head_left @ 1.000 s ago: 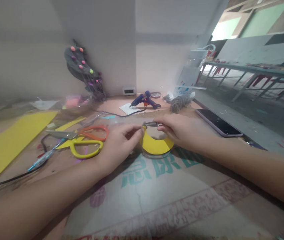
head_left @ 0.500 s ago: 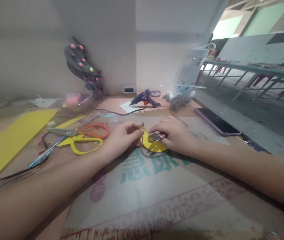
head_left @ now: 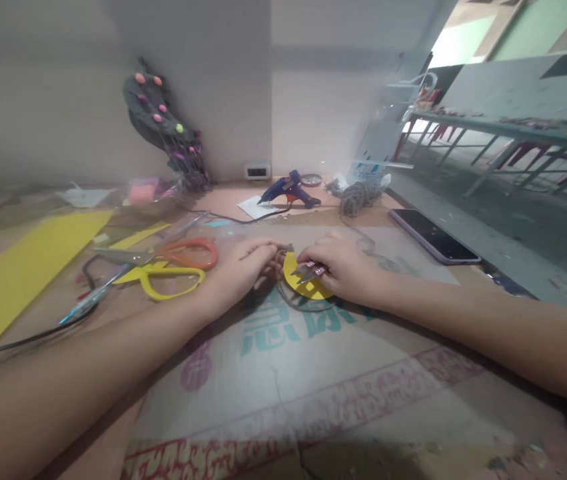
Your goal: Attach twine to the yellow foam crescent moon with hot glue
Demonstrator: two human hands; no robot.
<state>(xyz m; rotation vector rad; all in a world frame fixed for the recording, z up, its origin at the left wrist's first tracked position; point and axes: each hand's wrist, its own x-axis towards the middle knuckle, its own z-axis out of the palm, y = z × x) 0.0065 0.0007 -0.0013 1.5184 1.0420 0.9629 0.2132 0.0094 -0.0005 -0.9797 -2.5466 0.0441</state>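
Note:
A yellow crescent-shaped piece (head_left: 293,279) is between my hands, grey yarn wound round its upper tip. My left hand (head_left: 256,268) is closed by that tip, with the grey yarn (head_left: 297,309) at its fingers; the yarn curves below the crescent towards the right. In my right hand (head_left: 346,267) is a small pair of scissors (head_left: 308,272), its blades pointing left over the crescent. The right fingers also cover the crescent's right end, so I cannot see how they grip it.
Orange-and-yellow-handled scissors (head_left: 173,267) and a yellow sheet (head_left: 28,273) lie left. Behind are a blue glue gun (head_left: 288,190), a ball of grey yarn (head_left: 360,197) and a grey crescent with pompoms (head_left: 150,120). A phone (head_left: 436,237) rests at the right edge.
My left fingers have shifted slightly left off the crescent's tip and now sit on the yarn beside it. The right hand with the scissors stays nearly in place; the view has tilted slightly.

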